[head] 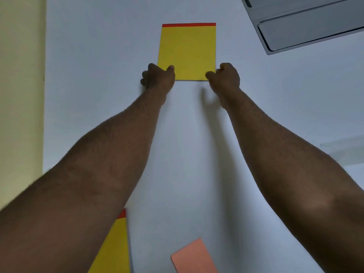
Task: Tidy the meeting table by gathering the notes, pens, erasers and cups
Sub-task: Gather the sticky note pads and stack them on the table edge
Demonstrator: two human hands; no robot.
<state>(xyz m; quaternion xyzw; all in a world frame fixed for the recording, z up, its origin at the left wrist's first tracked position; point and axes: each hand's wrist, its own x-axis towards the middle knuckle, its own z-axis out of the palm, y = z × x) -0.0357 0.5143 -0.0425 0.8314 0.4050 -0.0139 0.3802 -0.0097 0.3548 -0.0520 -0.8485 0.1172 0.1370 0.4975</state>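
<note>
A yellow note with a red top strip [188,50] lies flat on the white table [98,75], far out in front of me. My left hand [158,77] pinches its near left corner, thumb on top of the paper. My right hand [225,76] pinches the near right corner the same way. Both arms are stretched forward. A second yellow note with a red strip [116,251] lies near me, partly hidden under my left forearm. A salmon-pink note [194,257] lies near the bottom edge, cut off by the frame.
A grey laptop [307,26] sits at the far right corner, open and cut off by the frame. The table's left edge [44,95] runs along a pale yellow floor or wall. A faint translucent object [342,148] shows at the right.
</note>
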